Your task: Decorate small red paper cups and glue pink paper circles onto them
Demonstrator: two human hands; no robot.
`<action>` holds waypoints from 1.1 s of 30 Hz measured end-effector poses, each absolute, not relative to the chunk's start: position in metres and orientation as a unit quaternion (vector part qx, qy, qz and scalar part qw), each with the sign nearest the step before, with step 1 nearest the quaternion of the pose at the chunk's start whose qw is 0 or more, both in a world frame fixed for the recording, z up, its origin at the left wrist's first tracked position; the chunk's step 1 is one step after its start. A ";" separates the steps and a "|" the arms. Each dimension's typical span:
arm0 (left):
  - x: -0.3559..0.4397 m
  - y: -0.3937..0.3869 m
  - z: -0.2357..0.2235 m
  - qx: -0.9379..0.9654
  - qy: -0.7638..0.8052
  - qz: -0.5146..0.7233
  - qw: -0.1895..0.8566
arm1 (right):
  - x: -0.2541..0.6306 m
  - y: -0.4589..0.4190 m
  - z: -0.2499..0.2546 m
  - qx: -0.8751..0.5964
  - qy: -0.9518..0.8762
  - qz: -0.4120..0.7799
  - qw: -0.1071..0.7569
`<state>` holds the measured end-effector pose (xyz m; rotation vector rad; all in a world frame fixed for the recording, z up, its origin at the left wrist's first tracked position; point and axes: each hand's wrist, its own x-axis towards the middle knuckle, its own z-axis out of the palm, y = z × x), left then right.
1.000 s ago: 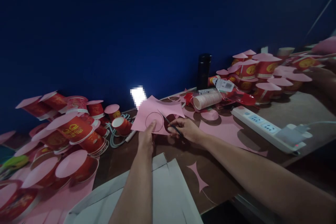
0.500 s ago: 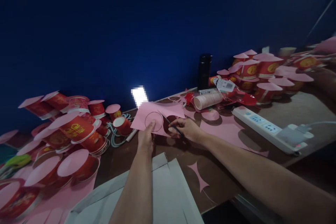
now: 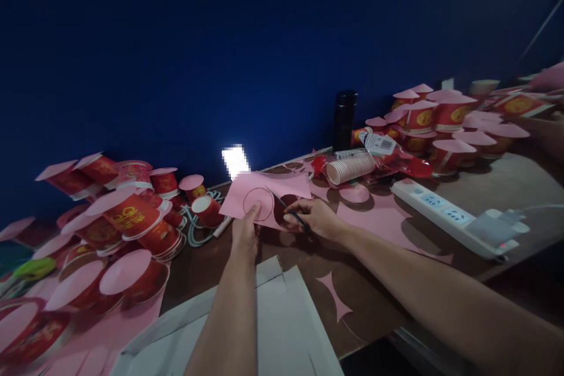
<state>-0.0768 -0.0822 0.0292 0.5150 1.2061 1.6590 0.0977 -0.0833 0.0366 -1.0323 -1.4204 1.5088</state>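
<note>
A sheet of pink paper [image 3: 238, 192] with a dark circle drawn on it is pinched at its lower edge by my left hand [image 3: 247, 229], the thumb lying inside the circle. My right hand [image 3: 315, 218] is closed around the dark handles of a pair of scissors [image 3: 298, 218]. Its blades reach up and left to the paper, just right of the circle, beside a curved cut-out edge. How far apart the blades are is hard to see. Below the right hand lies a pink paper scrap [image 3: 333, 296] on the brown table [image 3: 370, 305].
Red paper cups with pink discs [image 3: 127, 273] crowd the left; more capped cups [image 3: 453, 111] are stacked at the right. A power strip [image 3: 447, 217], a sleeve of cups [image 3: 350, 169] and a black bottle [image 3: 344, 120] stand right of centre. White cardboard [image 3: 291, 317] lies in front.
The view has shifted very slightly. Both hands, the paper and the scissors keep nearly the same position. At the far right, another person's hand has moved slightly.
</note>
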 end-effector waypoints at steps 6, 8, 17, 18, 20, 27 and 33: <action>-0.079 -0.080 0.027 0.208 0.505 0.683 0.485 | 0.098 -0.083 0.038 -0.425 -0.580 0.577 0.388; -0.080 -0.080 0.026 0.207 0.505 0.685 0.483 | 0.099 -0.082 0.035 -0.429 -0.582 0.572 0.386; -0.080 -0.079 0.029 0.196 0.504 0.699 0.468 | 0.101 -0.078 0.025 -0.431 -0.604 0.557 0.372; -0.080 -0.078 0.029 0.197 0.498 0.704 0.466 | 0.101 -0.078 0.025 -0.429 -0.604 0.558 0.374; -0.079 -0.078 0.028 0.202 0.483 0.717 0.460 | 0.101 -0.079 0.026 -0.430 -0.602 0.560 0.374; -0.077 -0.078 0.025 0.226 0.446 0.749 0.435 | 0.100 -0.081 0.029 -0.436 -0.584 0.583 0.359; -0.078 -0.078 0.022 0.237 0.449 0.737 0.446 | 0.101 -0.080 0.027 -0.432 -0.579 0.598 0.348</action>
